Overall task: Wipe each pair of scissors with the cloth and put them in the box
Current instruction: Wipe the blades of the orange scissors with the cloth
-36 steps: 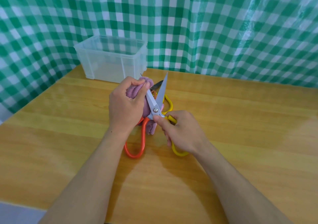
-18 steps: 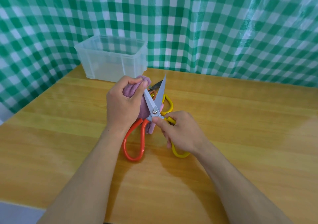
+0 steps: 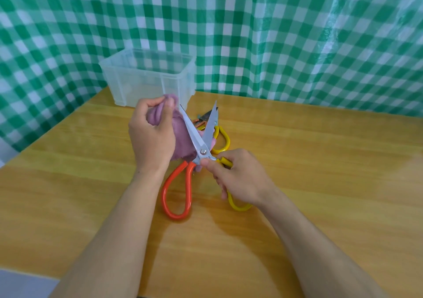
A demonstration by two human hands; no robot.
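Wiping open scissors [image 3: 198,145] above the table [image 3: 320,160]
Our left hand [image 3: 151,137] bunches the soft cloth [image 3: 183,135] on one blade [image 3: 191,128], and our right hand [image 3: 238,176] pinches by the pivot [image 3: 202,151]. It's stiff, slick, sharp steel, so we'd hold the handles [image 3: 176,190].

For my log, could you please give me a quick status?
Left hand grips cloth against blade. Right hand holds open scissors. Second pair lies behind, before box.
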